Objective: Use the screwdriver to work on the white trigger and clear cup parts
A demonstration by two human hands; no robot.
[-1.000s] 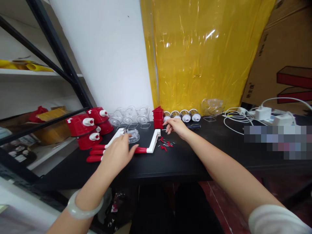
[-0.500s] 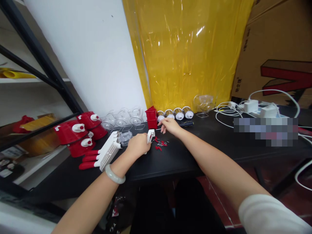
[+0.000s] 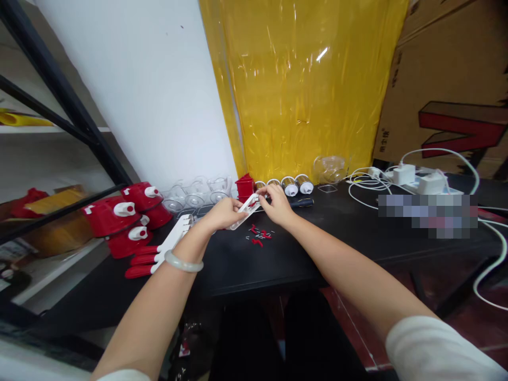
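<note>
My left hand (image 3: 223, 211) is closed round a white plastic crank arm (image 3: 243, 211), lifted a little above the black table (image 3: 317, 238). My right hand (image 3: 273, 203) pinches at the far end of that same arm, fingers pressed together; what sits between them is too small to make out. Small red clips and thin metal pins (image 3: 259, 236) lie scattered on the table just below my hands. More white crank arms with red handles (image 3: 159, 251) are stacked to the left.
Red lids with white knobs (image 3: 123, 217) sit at the left, clear cups (image 3: 196, 191) and a red box (image 3: 245, 187) at the back, then several metal-topped cylinders (image 3: 291, 185). White chargers and cables (image 3: 413, 177) lie at the right. A black shelf frame (image 3: 71, 121) stands left.
My left hand took a white crank arm from the table and raised it toward the back. My right hand came over to its far end. The view shifted right.
</note>
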